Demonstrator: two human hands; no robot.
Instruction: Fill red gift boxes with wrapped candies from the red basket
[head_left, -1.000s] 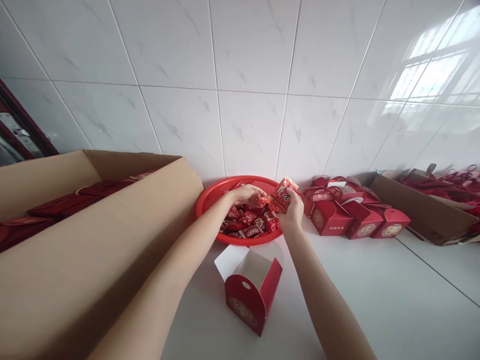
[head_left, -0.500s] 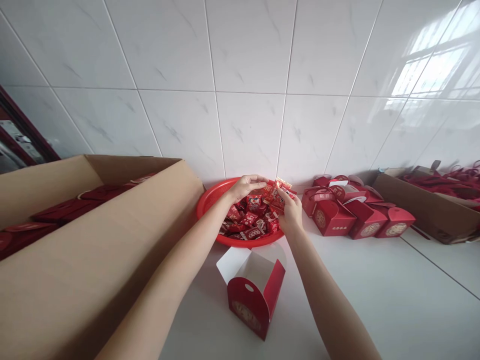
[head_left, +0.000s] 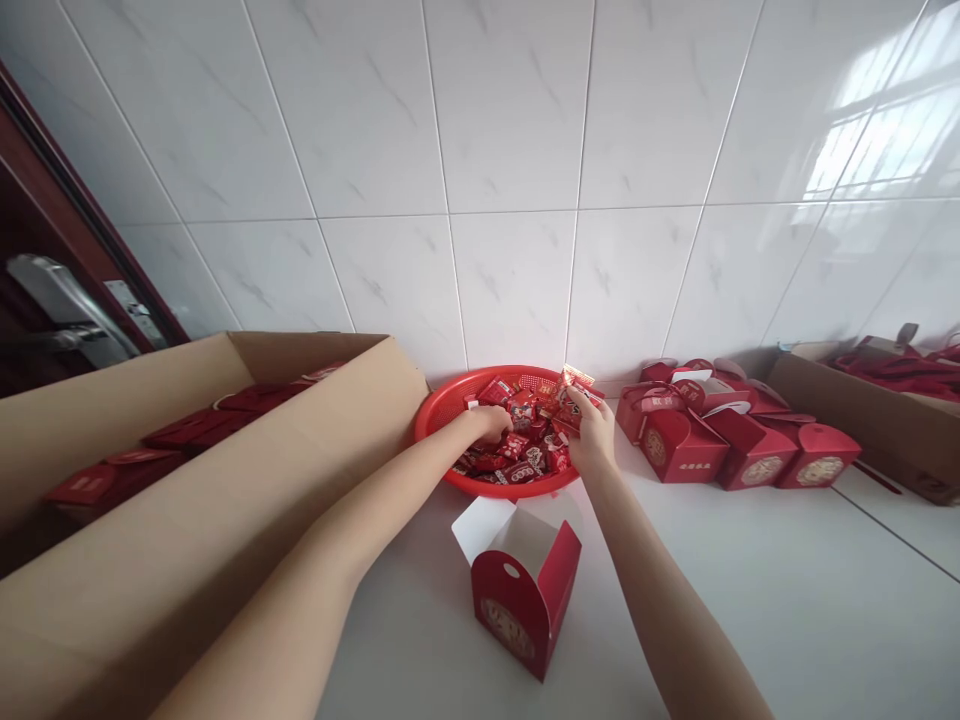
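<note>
A red plastic basket (head_left: 429,425) holds several red wrapped candies (head_left: 519,472). Inside it, my left hand (head_left: 491,425) reaches down among the sweets with its fingers curled together; what lies between the fingertips is hidden. Over the basket's right side, my right hand (head_left: 594,432) grips red candy packets (head_left: 576,392) between thumb and fingers. In front of the basket stands an open red gift box (head_left: 510,590), with a pale round emblem on its front and its white-lined flap folded out. Neither hand touches this box.
On the left, a large cardboard carton (head_left: 300,440) contains red boxes (head_left: 202,415). Several closed red gift boxes (head_left: 686,445) are grouped on the white table (head_left: 720,580) to the right, beside another carton (head_left: 862,430). Behind is a tiled wall (head_left: 510,280).
My left hand has left the packets near my right hand and dropped left into the basket, its fingers curling. My right hand keeps its packets. The view has shifted slightly left.
</note>
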